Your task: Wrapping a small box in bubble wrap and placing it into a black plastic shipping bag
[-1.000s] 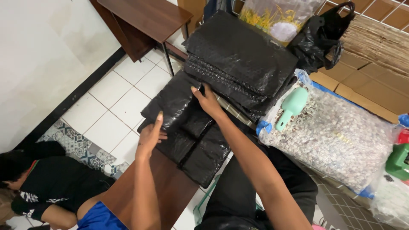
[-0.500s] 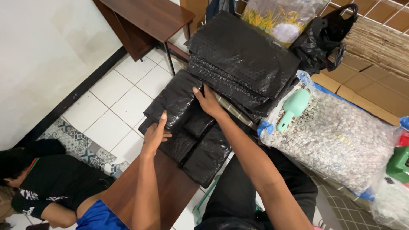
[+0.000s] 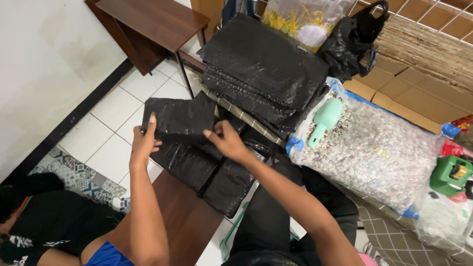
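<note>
Both grips pinch 1 black bubble-wrap sheet (image 3: 180,118): left hand (image 3: 143,143) on its left edge, right hand (image 3: 226,140) on its right, lifting it flat just above the sheets (image 3: 207,170) on the brown counter (image 3: 185,224). 1 taller stack (image 3: 266,69) sits beyond.

The black bubble-wrap plastic sheet (image 3: 180,118) is looking crinkled and faintly glossy between the left hand (image 3: 144,143) and the right hand (image 3: 225,141), and the tall stack of black bubble-wrap sheets (image 3: 263,64) behind it is glinting the same way. The dark brown wooden tabletop (image 3: 189,221) is showing smooth and matt, while the mint-green plastic scoop (image 3: 323,120) is lying matt on a clear, shiny plastic bag of pale speckled grains (image 3: 379,148). The white floor tiles (image 3: 111,123) are looking smooth with a slight sheen.
</note>
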